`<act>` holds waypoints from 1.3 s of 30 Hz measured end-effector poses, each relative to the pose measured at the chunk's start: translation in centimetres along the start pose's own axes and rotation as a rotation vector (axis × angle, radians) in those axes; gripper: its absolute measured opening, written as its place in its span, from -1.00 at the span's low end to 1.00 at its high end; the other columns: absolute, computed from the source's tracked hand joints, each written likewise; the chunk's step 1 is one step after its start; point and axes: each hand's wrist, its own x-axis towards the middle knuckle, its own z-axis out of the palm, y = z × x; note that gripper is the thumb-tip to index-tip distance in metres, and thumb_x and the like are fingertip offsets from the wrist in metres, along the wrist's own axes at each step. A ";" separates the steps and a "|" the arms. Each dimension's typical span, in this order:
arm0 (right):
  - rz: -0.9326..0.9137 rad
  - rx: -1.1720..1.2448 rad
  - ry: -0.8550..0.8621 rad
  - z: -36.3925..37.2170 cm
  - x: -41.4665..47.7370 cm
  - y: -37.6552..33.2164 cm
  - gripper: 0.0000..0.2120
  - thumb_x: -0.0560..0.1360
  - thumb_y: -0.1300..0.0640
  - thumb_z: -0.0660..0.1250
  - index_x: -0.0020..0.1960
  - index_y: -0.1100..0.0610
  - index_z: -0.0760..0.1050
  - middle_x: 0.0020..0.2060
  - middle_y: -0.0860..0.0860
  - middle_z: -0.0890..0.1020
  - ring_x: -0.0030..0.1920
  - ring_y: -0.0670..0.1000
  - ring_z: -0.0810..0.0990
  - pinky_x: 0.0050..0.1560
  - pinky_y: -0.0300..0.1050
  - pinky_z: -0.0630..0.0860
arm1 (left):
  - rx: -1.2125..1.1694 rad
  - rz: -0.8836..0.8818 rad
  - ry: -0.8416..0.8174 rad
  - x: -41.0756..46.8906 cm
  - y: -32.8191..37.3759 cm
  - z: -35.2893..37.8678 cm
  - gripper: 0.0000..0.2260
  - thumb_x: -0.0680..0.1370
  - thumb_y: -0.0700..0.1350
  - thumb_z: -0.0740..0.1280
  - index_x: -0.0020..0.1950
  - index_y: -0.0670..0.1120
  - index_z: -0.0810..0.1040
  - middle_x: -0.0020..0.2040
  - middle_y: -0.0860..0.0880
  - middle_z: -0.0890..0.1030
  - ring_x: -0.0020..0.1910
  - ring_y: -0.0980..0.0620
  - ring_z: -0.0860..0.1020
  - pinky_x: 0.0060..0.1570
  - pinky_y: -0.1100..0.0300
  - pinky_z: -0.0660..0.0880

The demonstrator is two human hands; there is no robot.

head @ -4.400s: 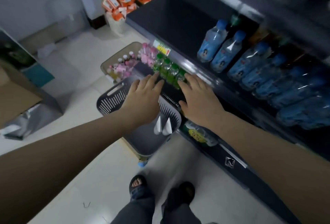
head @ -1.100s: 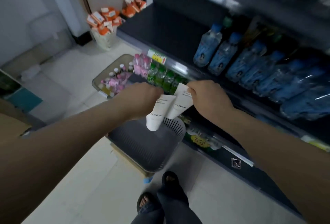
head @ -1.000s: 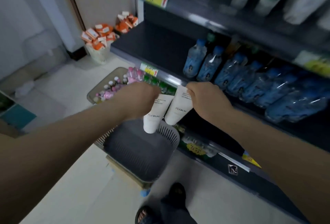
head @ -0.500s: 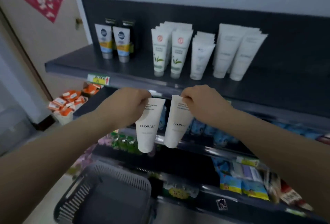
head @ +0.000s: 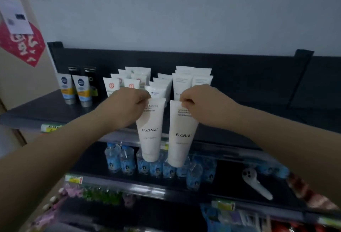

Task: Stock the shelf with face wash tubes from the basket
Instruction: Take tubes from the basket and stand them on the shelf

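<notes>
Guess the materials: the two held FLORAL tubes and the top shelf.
The left FLORAL tube and right FLORAL tube look like soft plastic: matte white, flat sealed top edge, printed text. The top shelf is dark, matte and flat, probably painted metal, though the picture cannot confirm that.

Dark top shelf (head: 46,113): two blue-yellow tubes (head: 81,91) upright at left, black boxes (head: 90,76) just behind, rows of white tubes (head: 191,82) standing mid-shelf. Below, lower shelf (head: 230,182): water bottles (head: 127,159) in a row, white handheld device (head: 256,183) lying at right.
</notes>
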 end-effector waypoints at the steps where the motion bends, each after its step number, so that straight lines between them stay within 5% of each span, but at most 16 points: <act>1: 0.000 -0.010 0.012 -0.4 0.2 0.7 -0.74 0.62 0.15 0.09 0.06 0.16 0.55 0.01 0.02 0.57 -0.04 0.03 0.53 -0.10 -0.13 0.45 | -0.003 -0.007 0.016 0.8 0.7 0.0 -0.75 0.62 -0.16 0.14 0.18 -0.12 0.57 -0.03 -0.09 0.60 -0.10 -0.07 0.53 -0.14 0.16 0.38; 4: 0.001 -0.031 0.047 -1.4 1.1 2.5 -0.74 0.61 0.17 0.10 0.02 0.18 0.56 -0.02 0.02 0.57 -0.08 0.02 0.53 -0.10 -0.10 0.49 | -0.057 -0.047 0.054 2.9 2.1 0.2 -0.75 0.62 -0.15 0.14 0.17 -0.11 0.57 0.04 -0.11 0.61 -0.02 -0.10 0.56 -0.05 0.13 0.44; 8: 0.033 -0.011 0.052 -2.1 2.6 4.5 -0.74 0.60 0.18 0.12 -0.25 0.07 0.40 -0.29 -0.16 0.40 -0.32 -0.15 0.37 -0.37 -0.30 0.26 | -0.081 0.001 0.097 5.5 2.6 1.0 -0.79 0.61 -0.18 0.17 0.08 -0.14 0.59 -0.10 -0.06 0.60 -0.10 -0.04 0.51 -0.24 0.16 0.33; 14: 0.090 -0.039 0.101 -3.1 4.5 6.2 -0.75 0.61 0.15 0.14 0.13 0.13 0.57 0.02 0.00 0.54 0.01 0.03 0.54 -0.02 -0.13 0.45 | -0.104 0.086 0.070 10.0 2.3 1.8 -0.83 0.61 -0.18 0.16 -0.10 -0.05 0.52 -0.35 0.16 0.42 -0.36 0.19 0.38 -0.40 0.38 0.21; 26: 0.274 -0.131 0.085 -0.7 9.0 9.4 -0.74 0.62 0.12 0.13 0.16 0.08 0.56 0.03 0.02 0.59 -0.04 0.06 0.58 -0.09 -0.11 0.48 | -0.158 0.142 0.009 15.7 0.5 4.9 -0.76 0.61 -0.13 0.12 0.06 -0.13 0.58 -0.04 -0.07 0.63 -0.07 -0.07 0.59 -0.04 0.05 0.53; 31: 0.275 -0.166 0.078 0.2 10.3 9.7 -0.74 0.60 0.17 0.12 0.08 0.13 0.58 -0.02 0.05 0.58 -0.06 0.11 0.58 -0.07 -0.02 0.54 | -0.179 0.182 0.001 16.7 -0.1 6.4 -0.75 0.62 -0.13 0.13 0.10 -0.16 0.58 -0.01 -0.11 0.63 -0.03 -0.08 0.58 -0.18 0.16 0.44; 39: 0.271 -0.173 0.079 1.8 11.4 10.0 -0.75 0.56 0.25 0.12 0.01 0.18 0.58 -0.05 0.10 0.60 -0.08 0.13 0.60 -0.16 -0.08 0.49 | -0.146 0.209 -0.019 17.1 -0.7 7.4 -0.75 0.62 -0.13 0.12 0.12 -0.15 0.57 0.00 -0.10 0.63 -0.01 -0.07 0.55 0.06 -0.03 0.49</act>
